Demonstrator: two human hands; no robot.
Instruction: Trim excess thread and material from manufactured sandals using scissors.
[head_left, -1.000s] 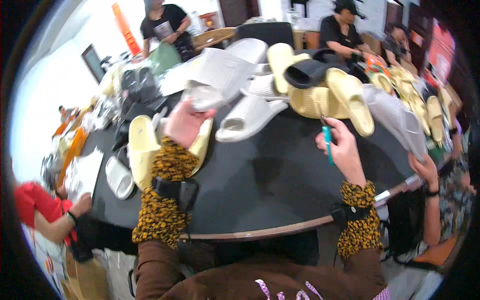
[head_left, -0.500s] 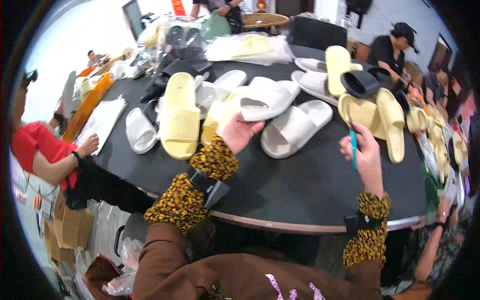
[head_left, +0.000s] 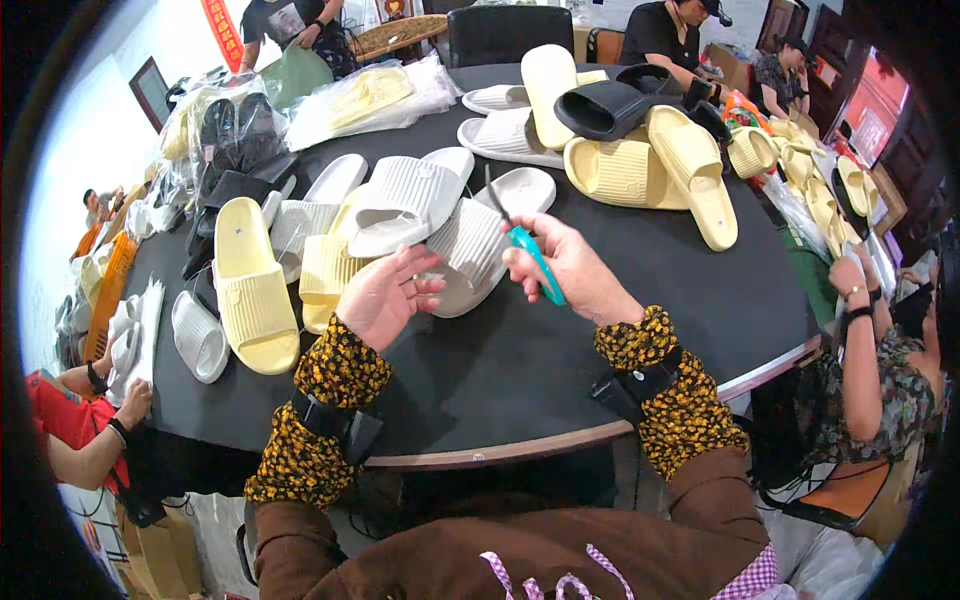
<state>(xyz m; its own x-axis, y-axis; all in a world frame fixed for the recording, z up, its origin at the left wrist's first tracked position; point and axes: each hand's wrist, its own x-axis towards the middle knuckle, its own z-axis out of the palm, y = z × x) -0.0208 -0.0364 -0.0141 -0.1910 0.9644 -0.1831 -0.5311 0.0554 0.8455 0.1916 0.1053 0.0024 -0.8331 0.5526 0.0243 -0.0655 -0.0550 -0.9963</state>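
Note:
My left hand (head_left: 385, 295) is palm up with its fingers spread and slightly curled, and nothing shows in it. It is just in front of a light grey slide slipper (head_left: 408, 200) that rests on other slippers; whether the fingers touch it I cannot tell. In my right hand (head_left: 570, 262) is a cutting tool with a teal handle (head_left: 537, 262) and a thin dark pointed blade. The blade points up and away, in front of another light grey slipper (head_left: 468, 250). A pale yellow slipper (head_left: 257, 295) lies to the left of my left hand.
On the dark table (head_left: 480, 390) lie a small white slipper (head_left: 200, 335) at left and a yellow and black slipper pile (head_left: 640, 165) at right. Bagged slippers (head_left: 235, 130) and plastic sleeves (head_left: 370, 95) are at the back. Other people work around the table.
My right hand has moved left with the cutting tool, close to my left hand. My view has turned right. The slippers by my hands look much the same.

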